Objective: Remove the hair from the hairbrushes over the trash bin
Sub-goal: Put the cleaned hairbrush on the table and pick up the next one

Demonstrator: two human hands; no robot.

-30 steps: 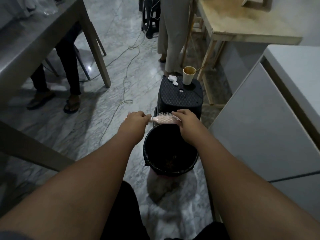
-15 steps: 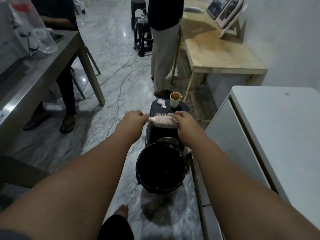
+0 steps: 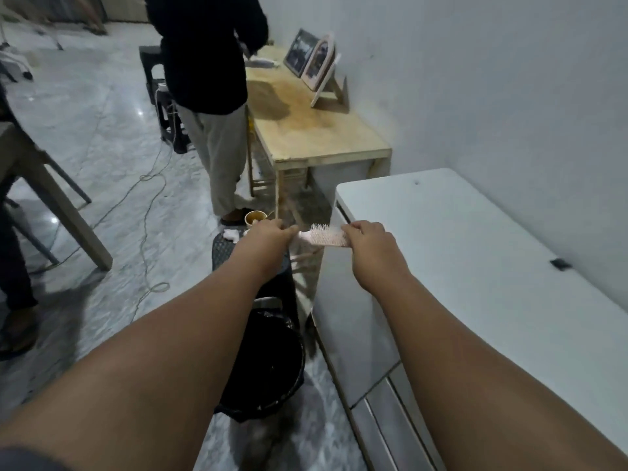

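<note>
Above marble floor [image 3: 102, 137], pink hairbrush [image 3: 324, 236] gripped between left hand [image 3: 266, 237] and right hand [image 3: 368, 244]

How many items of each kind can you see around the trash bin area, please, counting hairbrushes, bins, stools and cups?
Hairbrushes: 1, the pink hairbrush held between the left hand and right hand
Bins: 1, the black trash bin
Stools: 2, the near black stool and the far stool
Cups: 1, the paper cup
Total: 5

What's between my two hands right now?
In the head view, the pink hairbrush spans the gap: left hand on its handle, right hand at its head.
</note>
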